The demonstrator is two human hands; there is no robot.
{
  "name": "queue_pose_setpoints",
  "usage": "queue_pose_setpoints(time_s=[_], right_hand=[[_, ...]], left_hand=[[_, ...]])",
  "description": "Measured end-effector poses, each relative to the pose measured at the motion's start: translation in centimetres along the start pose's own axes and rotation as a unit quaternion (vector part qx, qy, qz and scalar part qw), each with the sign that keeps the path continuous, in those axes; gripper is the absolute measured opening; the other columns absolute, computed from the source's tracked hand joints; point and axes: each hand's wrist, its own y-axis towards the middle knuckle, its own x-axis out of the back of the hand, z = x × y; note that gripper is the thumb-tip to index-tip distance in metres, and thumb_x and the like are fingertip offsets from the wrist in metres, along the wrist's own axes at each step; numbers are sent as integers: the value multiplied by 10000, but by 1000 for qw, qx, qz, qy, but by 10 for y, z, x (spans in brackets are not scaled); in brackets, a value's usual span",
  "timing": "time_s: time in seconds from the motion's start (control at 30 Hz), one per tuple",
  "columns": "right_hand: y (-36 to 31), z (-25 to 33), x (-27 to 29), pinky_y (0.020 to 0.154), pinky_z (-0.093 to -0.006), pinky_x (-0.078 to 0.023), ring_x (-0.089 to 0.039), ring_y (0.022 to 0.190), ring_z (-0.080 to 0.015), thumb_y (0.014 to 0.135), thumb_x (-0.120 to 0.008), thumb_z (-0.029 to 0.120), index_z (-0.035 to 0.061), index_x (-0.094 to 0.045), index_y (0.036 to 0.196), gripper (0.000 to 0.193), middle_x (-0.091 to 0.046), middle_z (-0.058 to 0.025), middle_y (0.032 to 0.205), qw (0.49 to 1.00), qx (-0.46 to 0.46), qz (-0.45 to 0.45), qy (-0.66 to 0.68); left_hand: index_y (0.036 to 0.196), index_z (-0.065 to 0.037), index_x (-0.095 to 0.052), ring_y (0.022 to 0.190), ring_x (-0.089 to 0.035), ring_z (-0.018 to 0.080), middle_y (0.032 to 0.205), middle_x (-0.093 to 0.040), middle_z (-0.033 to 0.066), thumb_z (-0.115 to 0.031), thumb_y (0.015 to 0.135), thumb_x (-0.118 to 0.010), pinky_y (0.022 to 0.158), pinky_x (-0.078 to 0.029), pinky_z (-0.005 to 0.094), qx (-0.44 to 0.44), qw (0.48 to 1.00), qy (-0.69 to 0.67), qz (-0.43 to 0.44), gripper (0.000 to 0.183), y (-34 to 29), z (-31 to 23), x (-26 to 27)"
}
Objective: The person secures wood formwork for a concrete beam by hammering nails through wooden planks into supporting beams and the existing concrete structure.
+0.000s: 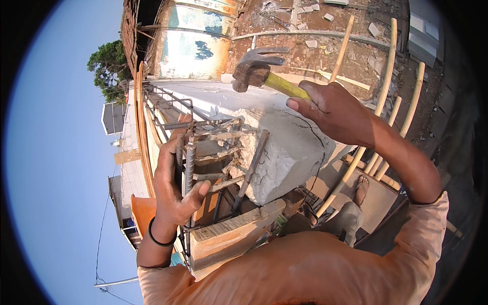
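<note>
My right hand is closed round the yellow handle of a claw hammer, raised above a rough grey concrete column end. On the left, my left hand wraps round ribbed steel rebar of a tied cage; some of its fingers are hidden behind the bars. Several cement-crusted bars stick out of the broken concrete face towards that hand. A dark, straight steel rod lies slanted against the concrete. The hammer head is apart from the concrete.
Wooden formwork boards flank the cage near my chest. Bamboo poles stand at the right, beside a platform where my foot rests. Rubble covers the ground far below. A painted wall rises at the back.
</note>
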Motion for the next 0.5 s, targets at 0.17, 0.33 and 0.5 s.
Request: queue_pose_setpoints(time_s=[0.17, 0.33, 0.5], right_hand=[[-11, 3, -8, 603, -457, -439, -570, 598, -386, 987, -496, 395, -58, -563, 979, 457, -551, -230, 621, 997, 31, 1, -75], [-22, 11, 4, 604, -462, -431, -522, 525, -371, 987, -499, 392, -41, -542, 946, 437, -504, -209, 563, 998, -34, -42, 28], [-19, -15, -9, 627, -466, -431, -519, 533, -360, 992, -487, 390, -37, -536, 901, 440, -500, -208, 571, 999, -7, -22, -31]], left_hand=[[1358, 78, -371, 1304, -419, 309, 1427, -404, 249, -485, 774, -712, 1078, -325, 401, 13, 1000, -9, 8, 880, 1, -3, 3], [1362, 84, -367, 1289, -431, 307, 1424, -404, 249, -482, 775, -709, 1075, -328, 402, 7, 1000, -4, 1, 884, 0, -1, 2], [1364, 89, -367, 1258, -452, 299, 1381, -431, 238, -499, 768, -718, 1061, -342, 397, 9, 1000, -8, 0, 908, 2, -5, 0]])
